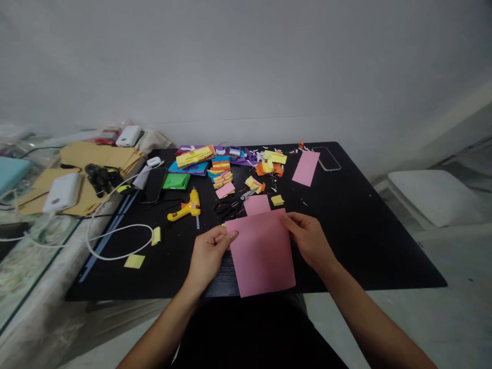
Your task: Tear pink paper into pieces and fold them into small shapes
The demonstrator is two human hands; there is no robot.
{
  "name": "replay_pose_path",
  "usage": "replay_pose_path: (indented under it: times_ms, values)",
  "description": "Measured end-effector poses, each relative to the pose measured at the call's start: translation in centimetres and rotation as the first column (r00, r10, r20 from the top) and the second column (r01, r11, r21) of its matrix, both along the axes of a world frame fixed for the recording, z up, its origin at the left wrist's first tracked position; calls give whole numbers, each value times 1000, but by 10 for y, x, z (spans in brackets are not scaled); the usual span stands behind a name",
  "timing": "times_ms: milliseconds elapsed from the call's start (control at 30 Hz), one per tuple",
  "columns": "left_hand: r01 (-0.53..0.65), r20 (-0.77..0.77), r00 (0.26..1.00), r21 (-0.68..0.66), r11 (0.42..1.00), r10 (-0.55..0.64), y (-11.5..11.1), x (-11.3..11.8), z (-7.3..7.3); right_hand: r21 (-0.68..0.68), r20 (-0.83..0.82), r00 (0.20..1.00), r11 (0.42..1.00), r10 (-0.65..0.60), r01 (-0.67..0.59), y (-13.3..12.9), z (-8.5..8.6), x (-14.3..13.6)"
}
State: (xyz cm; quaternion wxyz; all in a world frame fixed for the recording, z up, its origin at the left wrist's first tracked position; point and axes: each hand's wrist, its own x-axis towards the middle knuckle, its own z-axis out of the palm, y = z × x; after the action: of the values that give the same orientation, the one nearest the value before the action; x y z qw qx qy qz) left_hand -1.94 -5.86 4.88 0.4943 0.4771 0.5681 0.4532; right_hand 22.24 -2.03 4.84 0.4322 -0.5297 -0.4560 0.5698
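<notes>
A pink paper sheet (pixel 262 256) is held up over the front edge of the black table. My left hand (pixel 209 253) pinches its upper left corner, thumb on top. At the upper right corner, my right hand (pixel 309 238) grips the same sheet. Just beyond it lies a smaller pink piece (pixel 257 204), partly covered by the sheet. Scissors (pixel 234 204) with black handles rest to its left, blades pointing right. Another pink rectangle (pixel 306 167) lies farther back on the right.
A yellow glue gun (pixel 188 206), green papers (pixel 176 181) and a dark phone (pixel 154 184) lie left. Coloured paper stacks (pixel 196 156) and scraps line the back. A white cable (pixel 115 259) loops over the left edge. A clear phone case (pixel 326 159) is back right.
</notes>
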Motion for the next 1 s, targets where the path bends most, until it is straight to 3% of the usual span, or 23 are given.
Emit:
replay_pose_path:
  times_ms: [233, 400, 533, 600, 700, 833, 900, 1000]
  values:
    - [-45, -14, 999, 24, 999, 45, -4, 2, -6, 73, 152, 988, 997, -28, 17, -3, 7, -2]
    - [-101, -20, 995, 30, 994, 101, -8, -1, -12, 36, 183, 981, 997, 56, -64, -6, 9, -2]
    - [-1, 46, 999, -18, 1000, 1, -10, -7, -10, 79, 259, 965, 994, 47, -70, -3, 14, 3]
    - [79, 97, 992, -32, 996, -76, -8, -11, -5, 121, 329, 939, 981, 101, -148, 2, 22, 5]
    - [175, 114, 978, -15, 984, -172, -3, -16, 7, 129, 414, 861, 917, 296, -377, 8, 34, 3]
    - [277, 16, 961, 7, 961, -277, 1, -11, 11, 68, 461, 696, 760, 550, -646, 11, 40, -13]
    - [306, -60, 951, 18, 952, -305, 1, -6, 6, 49, 474, 638, 705, 607, -707, 10, 36, -22]
    - [330, -112, 939, 25, 944, -325, -3, -3, -5, 24, 473, 607, 680, 639, -733, 7, 26, -31]
